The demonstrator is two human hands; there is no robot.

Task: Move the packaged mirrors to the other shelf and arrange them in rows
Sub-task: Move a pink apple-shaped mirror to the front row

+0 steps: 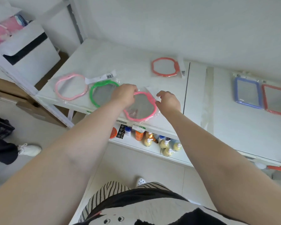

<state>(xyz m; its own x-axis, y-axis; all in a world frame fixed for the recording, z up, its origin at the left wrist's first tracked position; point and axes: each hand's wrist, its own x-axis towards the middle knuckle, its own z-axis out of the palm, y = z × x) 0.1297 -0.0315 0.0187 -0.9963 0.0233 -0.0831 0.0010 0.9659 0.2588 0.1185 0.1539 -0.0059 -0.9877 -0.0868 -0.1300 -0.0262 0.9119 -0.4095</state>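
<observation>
**Setting the hot-pink mirror into the front row**

I judge the step in hand as laying down the hot-pink wavy-framed mirror in its clear plastic bag (140,105) beside the two already placed on the white shelf (104,59). To do it well, I want it flat, with its left rim just beside the green round-framed bagged mirror (102,95), not overlapping it, and its near rim pulled back from the shelf's front edge, which the bag now reaches. I would line it up with the pale-pink wavy-framed bagged mirror (71,86) at the front-left corner so the row reads straight.

My left hand (125,94) pinches the far-left rim of the hot-pink frame, fingers curled over it. My right hand (168,100) sits at the frame's right side with fingers loosely curled; I cannot tell whether it grips the bag or merely touches it. The mirror lies between both hands, at the middle of the front edge.

An orange round-framed bagged mirror (165,67) lies well apart toward the back. On the neighbouring shelf (234,124) to the right, a blue rectangular mirror (247,92) and a red rectangular mirror (276,100) wait side by side.
</observation>
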